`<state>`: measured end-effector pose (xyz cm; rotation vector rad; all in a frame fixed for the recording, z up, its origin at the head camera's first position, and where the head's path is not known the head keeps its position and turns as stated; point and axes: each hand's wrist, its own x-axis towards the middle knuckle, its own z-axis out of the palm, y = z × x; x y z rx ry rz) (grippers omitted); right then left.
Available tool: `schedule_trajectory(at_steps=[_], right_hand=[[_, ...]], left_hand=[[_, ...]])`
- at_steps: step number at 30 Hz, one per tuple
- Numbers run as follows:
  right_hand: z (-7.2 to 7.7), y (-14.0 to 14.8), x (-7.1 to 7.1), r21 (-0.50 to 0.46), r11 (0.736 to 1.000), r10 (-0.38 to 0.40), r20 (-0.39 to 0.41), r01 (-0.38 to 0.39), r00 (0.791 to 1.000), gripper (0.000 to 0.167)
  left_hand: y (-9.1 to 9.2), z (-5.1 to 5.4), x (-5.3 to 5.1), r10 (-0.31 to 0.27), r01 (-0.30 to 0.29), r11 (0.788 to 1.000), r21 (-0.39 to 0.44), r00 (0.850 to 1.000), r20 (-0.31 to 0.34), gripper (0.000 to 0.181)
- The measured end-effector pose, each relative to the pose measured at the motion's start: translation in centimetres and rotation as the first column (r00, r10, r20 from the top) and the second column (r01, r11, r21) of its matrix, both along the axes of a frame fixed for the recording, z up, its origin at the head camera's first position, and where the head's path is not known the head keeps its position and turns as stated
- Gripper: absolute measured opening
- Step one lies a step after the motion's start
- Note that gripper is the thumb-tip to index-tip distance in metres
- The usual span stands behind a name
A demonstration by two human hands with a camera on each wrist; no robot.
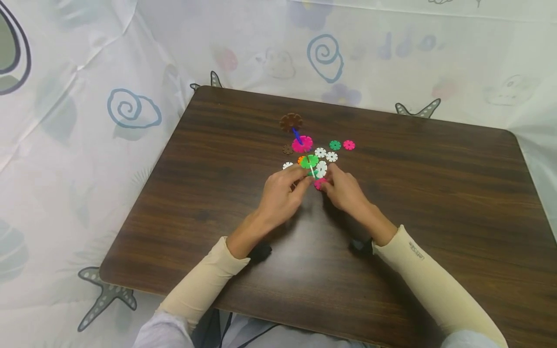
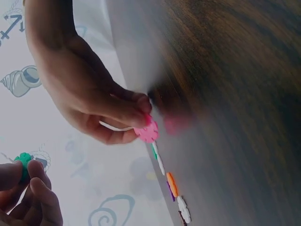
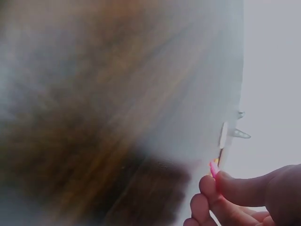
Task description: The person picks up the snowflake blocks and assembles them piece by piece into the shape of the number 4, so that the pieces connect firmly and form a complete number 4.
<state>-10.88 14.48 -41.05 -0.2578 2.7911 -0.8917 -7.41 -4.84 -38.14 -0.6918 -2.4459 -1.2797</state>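
Observation:
Both hands are close together over the table. My left hand (image 1: 280,193) pinches a green notched disc (image 2: 22,161) between thumb and fingers, low in the left wrist view. My right hand (image 1: 347,189) pinches a pink notched disc (image 1: 319,184) by its edge. This pink disc also shows in the right wrist view, at the tips of the thumb and index finger. The two held discs are apart in the left wrist view. Just beyond the hands lie a bright green disc (image 1: 310,161) and a white disc (image 1: 321,168).
Farther back, a large brown disc (image 1: 290,123), a blue piece (image 1: 297,135) and a pink disc (image 1: 302,144) lie in line. Around them are small white discs (image 1: 331,156), a small green disc (image 1: 335,145) and a small brown disc (image 1: 287,149). The brown wooden table (image 1: 435,217) extends to both sides.

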Motion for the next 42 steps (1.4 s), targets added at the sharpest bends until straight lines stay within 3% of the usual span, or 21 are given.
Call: schedule_trajectory(at_steps=[8,14,19,24,31,35,42], right_hand=[[1.9,0.7,1.9,-0.132,0.990,-0.068,-0.093,0.055,0.993,0.020],[3.5,0.7,3.1,-0.236,0.968,-0.132,-0.189,0.086,0.973,0.021],[4.5,0.6,3.9,-0.302,0.949,-0.186,-0.313,0.088,0.931,0.020],[5.3,0.5,4.4,-0.349,0.935,-0.225,-0.443,0.064,0.868,0.021],[6.0,0.1,5.0,-0.398,0.917,-0.241,-0.551,0.002,0.799,0.021],[6.2,-0.2,5.2,-0.420,0.907,-0.246,-0.575,-0.024,0.780,0.021],[6.2,-0.7,5.3,-0.469,0.882,-0.264,-0.577,-0.049,0.773,0.022]], left_hand=[[-0.3,-0.1,0.0,0.013,-0.013,1.000,-0.005,1.000,0.011,0.013],[-0.5,-0.2,0.0,0.017,-0.017,1.000,0.000,1.000,0.025,0.013],[-0.5,-0.3,0.0,0.016,-0.016,1.000,0.011,0.999,0.040,0.012],[-0.5,-0.3,0.1,0.016,-0.017,1.000,0.016,0.998,0.062,0.015],[-0.4,-0.1,0.2,0.009,-0.010,1.000,0.013,0.997,0.081,0.015],[-0.4,-0.1,0.3,0.007,-0.008,1.000,0.010,0.996,0.086,0.016],[-0.2,-0.2,0.4,-0.005,0.005,1.000,0.005,0.995,0.098,0.016]])
